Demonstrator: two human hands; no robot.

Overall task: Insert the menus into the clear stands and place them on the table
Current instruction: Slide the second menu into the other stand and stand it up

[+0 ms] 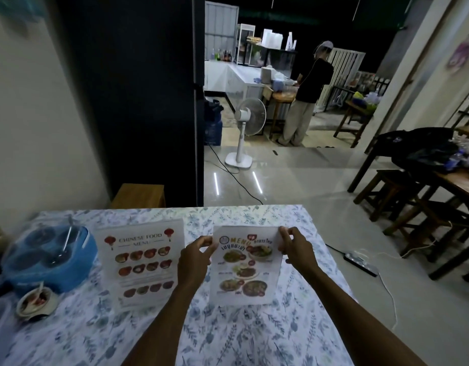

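A Thai food menu with dish photos stands upright on the floral tablecloth, right of centre. My left hand pinches its top left corner and my right hand pinches its top right corner. I cannot tell whether a clear stand surrounds this sheet. To its left a Chinese food menu stands upright in a clear stand, apart from both hands.
A blue condiment caddy and a small bowl with a spoon sit at the table's left. Beyond are a wooden stool, a white floor fan, a person at a counter, and wooden tables and stools on the right.
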